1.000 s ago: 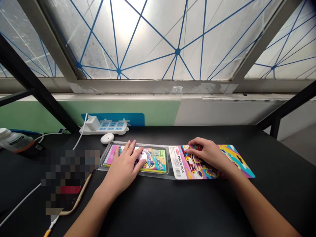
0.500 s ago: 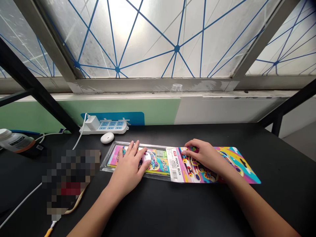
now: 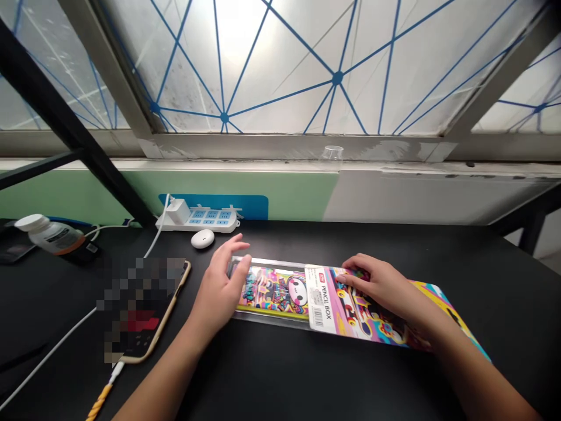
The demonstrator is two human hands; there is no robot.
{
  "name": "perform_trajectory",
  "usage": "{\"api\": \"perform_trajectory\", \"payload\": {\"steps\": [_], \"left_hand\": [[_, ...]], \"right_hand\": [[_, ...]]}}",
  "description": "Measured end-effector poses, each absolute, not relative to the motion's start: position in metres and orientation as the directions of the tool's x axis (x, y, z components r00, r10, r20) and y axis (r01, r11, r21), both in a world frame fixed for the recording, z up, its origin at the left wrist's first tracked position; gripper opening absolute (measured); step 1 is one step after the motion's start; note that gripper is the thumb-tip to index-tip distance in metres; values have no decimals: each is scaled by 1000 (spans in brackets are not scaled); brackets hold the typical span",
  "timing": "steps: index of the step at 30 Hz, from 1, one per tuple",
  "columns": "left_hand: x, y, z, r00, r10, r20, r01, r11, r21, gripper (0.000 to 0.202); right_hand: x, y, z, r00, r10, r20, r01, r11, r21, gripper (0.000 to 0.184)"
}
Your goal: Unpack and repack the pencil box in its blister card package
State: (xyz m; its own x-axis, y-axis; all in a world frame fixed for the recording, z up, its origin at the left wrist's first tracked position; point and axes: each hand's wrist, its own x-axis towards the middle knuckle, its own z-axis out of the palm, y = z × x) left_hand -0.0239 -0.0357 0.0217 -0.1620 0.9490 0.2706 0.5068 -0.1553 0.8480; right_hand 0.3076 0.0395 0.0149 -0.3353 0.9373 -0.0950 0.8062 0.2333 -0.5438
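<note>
A colourful pencil box (image 3: pixel 274 289) with a cartoon face lies in a clear plastic tray (image 3: pixel 272 321) on the black desk. A printed card (image 3: pixel 346 310) marked "PENCIL BOX" covers the tray's right part and extends to the right. At the tray's left end is my left hand (image 3: pixel 221 283), its thumb and fingers apart; its palm side and any firm contact are hidden. My right hand (image 3: pixel 379 283) is closed at the card's upper edge, thumb and forefinger bent against it. The lower fingers of that hand are out of sight.
A phone (image 3: pixel 151 327) with a plugged-in cable lies left of my forearm. Behind it are a white round case (image 3: pixel 202 238), a power strip (image 3: pixel 210 221) and a bottle (image 3: pixel 59 237). A clear cup (image 3: pixel 333 153) stands on the window ledge.
The tray and pencil box have slid right, further under the card. My left hand has gone from lying flat on the box to its left end. The view has shifted left; the card tilts more.
</note>
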Motion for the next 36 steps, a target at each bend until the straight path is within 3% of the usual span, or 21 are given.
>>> {"api": "perform_trajectory", "payload": {"steps": [5,10,22,25,28,30,32,36], "left_hand": [[-30,-26,15,-214,971,102,140,-73,987,33],[-23,-28,17,-208,975,79,-194,-120,974,30],[-26,-25,12,-248,967,51,-310,-129,942,41],[-28,-25,13,-238,969,60,-213,-112,971,36],[-28,-30,13,-171,975,142,170,-113,979,32],[-26,-34,12,-71,973,219,512,-153,845,37],[-25,-36,10,37,971,236,728,-188,659,40],[-23,-35,10,124,951,282,852,-247,462,47]], "right_hand": [[318,48,13,-333,938,-95,819,238,-522,46],[309,56,13,-383,921,-64,812,303,-499,59],[147,56,31,-653,747,-124,738,590,-327,40],[122,48,35,-696,711,-104,705,647,-290,38],[134,47,39,-693,715,-97,706,644,-295,46],[161,51,39,-661,744,-99,730,606,-317,54],[194,57,38,-620,775,-120,760,557,-335,55],[248,57,35,-522,837,-163,811,428,-399,47]]}}
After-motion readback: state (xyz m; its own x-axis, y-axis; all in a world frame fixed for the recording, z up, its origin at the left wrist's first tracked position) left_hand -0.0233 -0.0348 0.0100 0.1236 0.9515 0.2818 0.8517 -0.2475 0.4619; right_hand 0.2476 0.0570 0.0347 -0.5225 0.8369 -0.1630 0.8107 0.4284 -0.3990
